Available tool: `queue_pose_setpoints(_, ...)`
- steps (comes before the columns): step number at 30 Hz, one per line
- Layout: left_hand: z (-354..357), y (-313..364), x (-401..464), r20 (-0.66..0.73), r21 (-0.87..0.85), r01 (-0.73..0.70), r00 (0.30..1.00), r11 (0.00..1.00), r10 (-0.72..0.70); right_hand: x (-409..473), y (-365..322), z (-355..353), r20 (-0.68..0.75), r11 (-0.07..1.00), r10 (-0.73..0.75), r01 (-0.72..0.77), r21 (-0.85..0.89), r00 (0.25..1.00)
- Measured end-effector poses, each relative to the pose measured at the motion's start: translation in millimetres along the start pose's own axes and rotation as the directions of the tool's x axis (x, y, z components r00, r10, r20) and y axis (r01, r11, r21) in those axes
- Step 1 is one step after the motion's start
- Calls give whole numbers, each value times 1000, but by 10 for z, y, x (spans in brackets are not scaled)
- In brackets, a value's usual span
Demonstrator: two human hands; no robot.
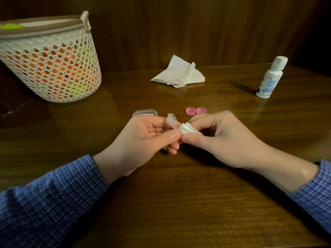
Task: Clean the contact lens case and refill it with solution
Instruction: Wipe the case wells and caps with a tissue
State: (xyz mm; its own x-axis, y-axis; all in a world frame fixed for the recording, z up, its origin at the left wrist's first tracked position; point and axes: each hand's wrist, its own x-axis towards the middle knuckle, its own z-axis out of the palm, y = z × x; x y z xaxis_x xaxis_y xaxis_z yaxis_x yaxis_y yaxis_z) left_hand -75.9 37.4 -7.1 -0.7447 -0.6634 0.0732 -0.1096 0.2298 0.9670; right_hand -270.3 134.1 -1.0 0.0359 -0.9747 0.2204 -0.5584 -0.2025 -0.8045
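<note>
Clear plastic, the contact lens case point(172, 121) sits pinched in your left hand point(143, 138), held just above the tabletop point(179, 203) with one well tilted up and the other end buried in a wad of tissue point(188, 130). Your right hand point(220, 138) is closed on that wad, fingers and thumb pressing it into the near well. Judging by this, you are at the wiping step: the case is uncapped and being dried or scrubbed, and no solution has gone in yet.

Just beyond your fingers, the two pink caps point(196, 110) lie side by side, undersides up, touching or nearly so. A small clear box point(145, 112) rests on the wood just behind your left hand; what it holds is too blurred to tell. Farther back lies a crumpled sheet of spare tissue point(179, 73). Well off to your right stands the white solution bottle point(270, 79), upright with its cap on. A white mesh basket point(52, 58) stands at far left.

Next, you likely need to turn the case and wipe the upper well, then put down the wad, free your right hand for the bottle, and keep the case level for filling.
</note>
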Motion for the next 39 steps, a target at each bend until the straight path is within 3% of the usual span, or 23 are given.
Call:
queue_pose_setpoints(4,19,3,-10,-42,35,-35,998,999,36,6,15,-21,96,949,120,-142,280,988)
queue_pose_setpoints(7,17,26,4,-29,-30,-10,1000,999,9,40,50,-57,185,823,199,-267,502,962)
queue_pose_setpoints(9,-1,41,19,-10,-82,38,999,996,-38,56,47,-75,214,788,189,-278,550,958)
queue_pose_setpoints(13,-20,67,22,81,-194,147,988,970,-133,61,18,-105,77,901,106,-128,415,991)
queue_pose_setpoints(16,-15,97,27,162,-316,238,967,918,-195,32,14,-114,-116,985,-88,104,140,989)
queue_pose_setpoints(18,-35,115,34,223,-382,297,949,875,-225,9,19,-110,-174,964,-265,260,-54,948)
queue_pose_setpoints(20,-61,119,40,299,-434,351,925,830,-235,-8,26,-102,-145,898,-420,389,-205,896)
queue_pose_setpoints(24,-104,101,52,412,-462,431,878,775,-242,-6,54,-130,-67,777,-574,516,-359,816)
queue_pose_setpoints(28,-133,97,54,502,-462,483,834,743,-230,2,77,-133,-15,757,-583,536,-374,813)
queue_pose_setpoints(33,-144,86,63,557,-427,540,789,725,-260,-12,38,-96,70,839,-467,466,-281,882)
queue_pose_setpoints(35,-144,74,65,545,-428,537,795,727,-267,-29,16,-76,91,888,-390,401,-226,916)
queue_pose_setpoints(39,-122,48,67,423,-401,429,870,810,-252,-34,-6,-65,107,956,-240,255,-146,965)
